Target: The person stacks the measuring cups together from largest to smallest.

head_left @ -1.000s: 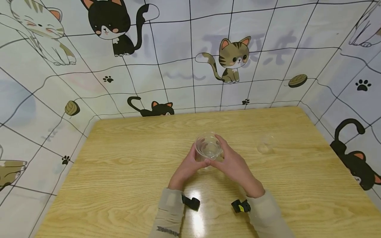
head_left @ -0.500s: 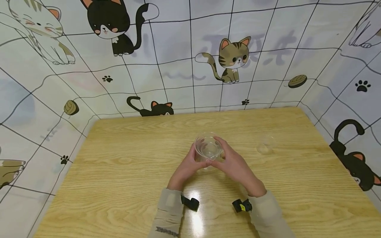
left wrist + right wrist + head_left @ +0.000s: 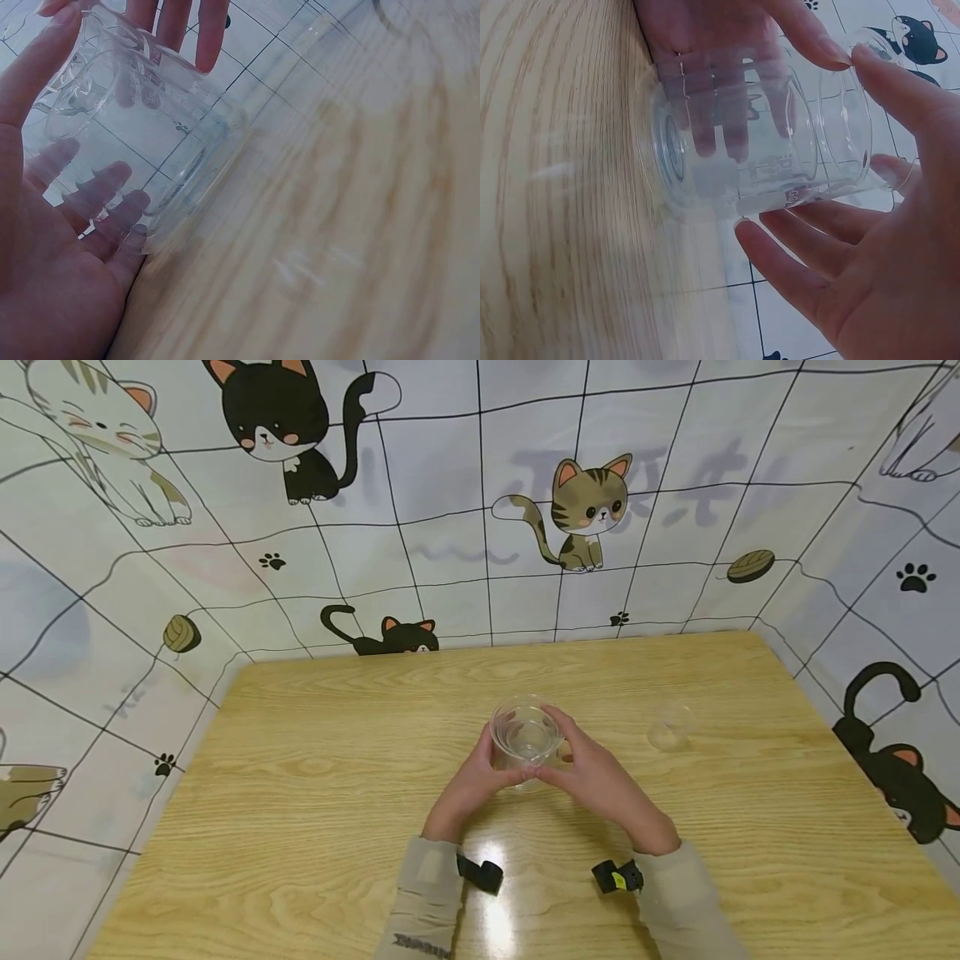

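A clear glass beaker (image 3: 527, 737) with printed marks stands on the wooden table, its round mouth facing up. A second ring shows inside its rim in the right wrist view. My left hand (image 3: 472, 778) holds its left side, the fingers wrapped behind the glass (image 3: 176, 124) and the thumb along the near rim. Around the right side, my right hand (image 3: 596, 781) holds it with thumb at the rim and fingers spread along the wall (image 3: 705, 176). Both thumb tips meet at the near side in the head view.
A faint clear glass object (image 3: 670, 728) stands on the table (image 3: 337, 793) to the right of the hands. Cat-patterned white cloth (image 3: 442, 543) encloses the back and both sides. Each wrist carries a small black camera (image 3: 480, 874).
My right wrist has shifted slightly to the right. The beaker and my left hand stay nearly where they were.
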A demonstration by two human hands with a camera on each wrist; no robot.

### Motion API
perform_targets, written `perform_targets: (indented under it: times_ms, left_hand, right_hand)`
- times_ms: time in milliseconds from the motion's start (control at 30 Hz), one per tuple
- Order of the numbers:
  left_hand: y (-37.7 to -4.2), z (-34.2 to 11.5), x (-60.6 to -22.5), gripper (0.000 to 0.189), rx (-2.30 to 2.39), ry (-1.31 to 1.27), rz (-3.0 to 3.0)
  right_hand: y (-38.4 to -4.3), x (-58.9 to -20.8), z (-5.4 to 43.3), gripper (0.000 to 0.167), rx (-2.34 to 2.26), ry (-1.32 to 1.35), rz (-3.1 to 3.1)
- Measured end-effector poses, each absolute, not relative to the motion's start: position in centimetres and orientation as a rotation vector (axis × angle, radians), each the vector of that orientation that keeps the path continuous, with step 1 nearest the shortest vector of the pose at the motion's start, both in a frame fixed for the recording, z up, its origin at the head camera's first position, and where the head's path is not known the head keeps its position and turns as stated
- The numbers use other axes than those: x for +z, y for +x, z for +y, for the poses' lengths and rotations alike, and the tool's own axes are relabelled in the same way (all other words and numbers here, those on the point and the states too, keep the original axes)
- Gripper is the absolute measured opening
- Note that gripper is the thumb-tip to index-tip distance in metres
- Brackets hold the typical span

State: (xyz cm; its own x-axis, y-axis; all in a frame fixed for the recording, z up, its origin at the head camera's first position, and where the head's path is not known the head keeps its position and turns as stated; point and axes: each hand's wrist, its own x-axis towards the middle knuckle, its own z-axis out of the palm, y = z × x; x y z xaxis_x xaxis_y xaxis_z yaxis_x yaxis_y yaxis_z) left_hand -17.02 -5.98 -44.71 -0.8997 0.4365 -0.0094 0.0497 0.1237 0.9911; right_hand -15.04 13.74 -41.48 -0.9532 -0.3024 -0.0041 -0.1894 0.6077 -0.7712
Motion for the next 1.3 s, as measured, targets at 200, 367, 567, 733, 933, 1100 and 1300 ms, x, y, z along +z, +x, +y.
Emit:
perform_targets:
  times_ms: [200, 367, 567, 733, 933, 1100, 1300]
  left_hand:
    - [-17.0, -6.1, -44.8, 0.088, 1.85, 0.486, 2.095]
    - [-17.1, -6.1, -44.9, 0.087, 1.857, 0.493, 2.091]
    - [-17.1, -5.9, -44.9, 0.087, 1.873, 0.48, 2.097]
    - [-16.9, -5.9, -44.8, 0.086, 1.87, 0.462, 2.11]
    - [-17.5, -5.8, -46.0, 0.087, 1.866, 0.454, 2.118]
    - [-18.1, -5.7, -47.7, 0.088, 1.874, 0.469, 2.125]
    - [-18.1, -5.8, -47.7, 0.087, 1.868, 0.472, 2.132]
  right_hand:
    - [-15.5, -41.9, 14.4, 0.096, -1.359, -0.421, 2.635]
    - [-15.6, -41.7, 15.0, 0.086, -1.306, -0.384, 2.654]
    - [-15.6, -41.3, 16.0, 0.063, -1.239, -0.431, 2.7]
    - [-15.8, -41.7, 16.9, 0.042, -1.175, -0.435, 2.823]
    - [-15.7, -41.7, 17.2, 0.025, -1.183, -0.416, 2.949]
    - [-15.6, -41.7, 17.6, 0.027, -1.211, -0.334, 2.989]
    - [-15.7, -41.7, 18.0, 0.034, -1.23, -0.279, 3.048]
